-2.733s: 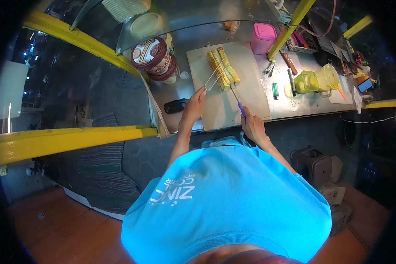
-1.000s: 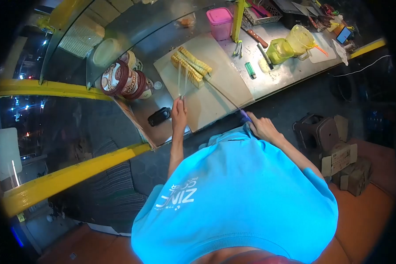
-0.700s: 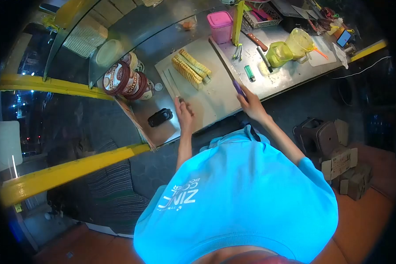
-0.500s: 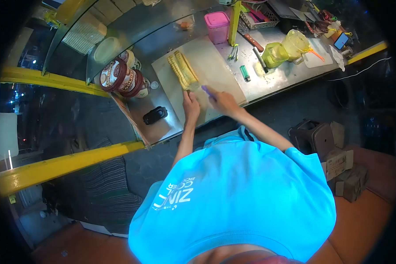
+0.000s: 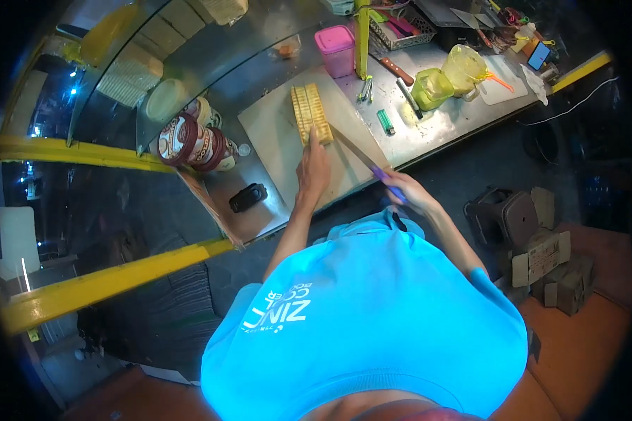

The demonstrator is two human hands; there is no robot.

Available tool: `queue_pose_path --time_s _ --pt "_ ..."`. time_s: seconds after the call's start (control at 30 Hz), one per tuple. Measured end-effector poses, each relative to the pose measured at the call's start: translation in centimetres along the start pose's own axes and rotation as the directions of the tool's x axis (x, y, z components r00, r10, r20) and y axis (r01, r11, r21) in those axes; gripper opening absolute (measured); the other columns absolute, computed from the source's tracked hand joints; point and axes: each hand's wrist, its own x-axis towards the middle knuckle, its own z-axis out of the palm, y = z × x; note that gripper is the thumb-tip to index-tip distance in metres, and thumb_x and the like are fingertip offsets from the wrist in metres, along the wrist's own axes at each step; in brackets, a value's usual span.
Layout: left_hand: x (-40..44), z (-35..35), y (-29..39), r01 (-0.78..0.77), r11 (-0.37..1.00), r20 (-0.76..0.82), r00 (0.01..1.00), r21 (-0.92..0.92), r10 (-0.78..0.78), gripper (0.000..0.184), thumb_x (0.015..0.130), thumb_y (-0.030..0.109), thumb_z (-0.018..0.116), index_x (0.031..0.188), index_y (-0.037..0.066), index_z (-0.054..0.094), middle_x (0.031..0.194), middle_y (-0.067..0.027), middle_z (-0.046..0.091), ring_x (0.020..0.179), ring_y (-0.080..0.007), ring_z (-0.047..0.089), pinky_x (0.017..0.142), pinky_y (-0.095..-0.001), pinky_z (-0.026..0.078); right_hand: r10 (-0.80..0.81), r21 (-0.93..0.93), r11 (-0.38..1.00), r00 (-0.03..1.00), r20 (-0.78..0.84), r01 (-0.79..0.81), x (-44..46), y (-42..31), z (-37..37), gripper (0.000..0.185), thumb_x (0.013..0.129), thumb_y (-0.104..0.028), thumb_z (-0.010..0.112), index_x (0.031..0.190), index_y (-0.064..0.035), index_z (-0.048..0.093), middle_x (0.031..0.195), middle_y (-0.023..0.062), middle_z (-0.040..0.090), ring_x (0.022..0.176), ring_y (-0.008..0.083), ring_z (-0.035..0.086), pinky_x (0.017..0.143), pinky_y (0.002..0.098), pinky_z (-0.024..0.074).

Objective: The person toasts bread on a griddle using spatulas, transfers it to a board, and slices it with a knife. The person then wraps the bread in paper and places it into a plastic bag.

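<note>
A long, ridged yellow-brown toasted bread (image 5: 306, 105), marked by a lengthwise line, lies on a pale board (image 5: 270, 123). At its near end is my left hand (image 5: 314, 170), fingers closed against the bread with one reaching onto its top. My right hand (image 5: 412, 193) is wrapped round the purple handle of a knife (image 5: 387, 182), near the counter's front edge. The blade slants up and left across the board, its tip close to the bread's near right corner.
Brown-lidded jars (image 5: 179, 139) and a black object (image 5: 248, 198) stand left of the board. A pink container (image 5: 336, 50) is behind it. To the right lie a green lighter (image 5: 385, 122), a wooden-handled knife (image 5: 396, 70) and yellow-green bags (image 5: 432, 89). A yellow post (image 5: 361, 42) rises at the back.
The bread has turned straighter and shifted right. My left hand has moved up onto its near end. My right hand has drawn the knife right and toward me, away from the bread.
</note>
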Motion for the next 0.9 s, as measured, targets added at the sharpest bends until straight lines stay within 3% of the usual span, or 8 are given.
queue_pose_path --time_s 0.1,0.3,0.4,0.53,0.6,0.67,0.8,0.9 --pt "-1.7 1.1 -2.4 -0.218 0.942 -0.202 0.965 -0.255 0.169 0.053 0.100 0.017 0.041 0.150 0.004 0.029 0.119 -0.0256 0.060 0.107 -0.0422 0.060 0.086 -0.0510 0.047 -0.048 -0.126 0.991 0.993 -0.110 0.034 -5.1 0.2 -2.4 0.034 0.096 -0.017 0.054 0.128 -0.0046 0.057 0.064 -0.0008 0.052 0.049 0.0070 0.047 0.045 0.0236 0.0423" --pt "-3.9 1.5 -3.5 0.105 0.820 -0.136 0.967 -0.562 -0.217 0.049 0.104 0.021 0.037 0.151 0.011 0.030 0.088 -0.0106 0.059 0.068 -0.0202 0.059 0.063 -0.0354 0.050 -0.088 -0.640 0.768 0.990 -0.106 0.000 -4.5 -2.1 -0.1 0.042 0.093 -0.018 0.055 0.134 -0.0075 0.056 0.086 0.0101 0.069 0.065 0.0188 0.063 0.062 0.0328 0.0522" --pt "-4.1 3.1 -5.2 0.033 0.577 -0.195 0.924 -0.816 -0.329 0.050 0.104 0.024 0.038 0.152 0.017 0.027 0.074 -0.0024 0.048 0.055 -0.0096 0.045 0.049 -0.0267 0.043 -0.287 -0.874 0.443 0.955 0.072 0.199 -1.5 -2.8 0.2 0.046 0.091 -0.019 0.056 0.136 -0.0101 0.054 0.106 0.0197 0.070 0.089 0.0329 0.068 0.082 0.0417 0.0526" --pt "-5.0 3.3 -4.7 0.107 0.252 -0.051 0.834 -0.962 -0.550 0.051 0.105 0.026 0.037 0.153 0.019 0.023 0.071 -0.0011 0.047 0.051 -0.0079 0.042 0.046 -0.0252 0.043 -0.050 -0.904 0.396 0.987 0.154 0.161 3.3 -7.6 2.6 0.045 0.091 -0.019 0.057 0.135 -0.0099 0.056 0.116 0.0236 0.065 0.108 0.0372 0.063 0.095 0.0418 0.0483" --pt "-5.3 3.0 -4.2 0.086 0.218 -0.063 0.801 -0.972 -0.595 0.051 0.105 0.027 0.037 0.153 0.019 0.023 0.072 -0.0018 0.048 0.050 -0.0082 0.042 0.046 -0.0257 0.043 -0.115 -0.832 0.411 0.926 0.359 0.373 6.0 -8.4 -0.1 0.044 0.092 -0.017 0.056 0.136 -0.0086 0.055 0.111 0.0182 0.069 0.094 0.0301 0.068 0.086 0.0391 0.0519" --pt "-5.3 3.2 -3.5 0.072 0.213 -0.065 0.816 -0.974 -0.575 0.051 0.105 0.029 0.038 0.153 0.019 0.023 0.072 -0.0025 0.049 0.047 -0.0088 0.041 0.045 -0.0257 0.043 -0.063 -0.742 0.606 0.947 0.315 0.287 6.8 -11.6 -1.8 0.041 0.093 -0.016 0.058 0.132 -0.0040 0.057 0.065 0.0050 0.061 0.056 0.0144 0.059 0.055 0.0312 0.0501" --pt "-4.1 2.9 -1.8 0.184 0.282 -0.008 0.826 -0.942 -0.564 0.055 0.105 0.029 0.039 0.155 0.018 0.020 0.071 -0.0025 0.049 0.047 -0.0093 0.043 0.044 -0.0259 0.043 -0.263 -0.550 0.789 0.960 0.099 0.273 11.6 -14.0 -5.1 0.039 0.096 -0.018 0.053 0.131 -0.0018 0.057 0.053 -0.0023 0.047 0.041 0.0071 0.046 0.041 0.0246 0.0388" --pt "-2.5 1.7 -2.0 0.245 0.368 -0.019 0.810 -0.897 -0.586 0.054 0.104 0.028 0.040 0.155 0.017 0.023 0.068 -0.0020 0.049 0.048 -0.0094 0.044 0.044 -0.0258 0.042 -0.455 -0.830 0.374 0.862 0.224 0.413 16.5 -10.8 -6.3 0.044 0.093 -0.021 0.053 0.136 -0.0078 0.054 0.083 0.0164 0.068 0.065 0.0285 0.065 0.062 0.0410 0.0537"
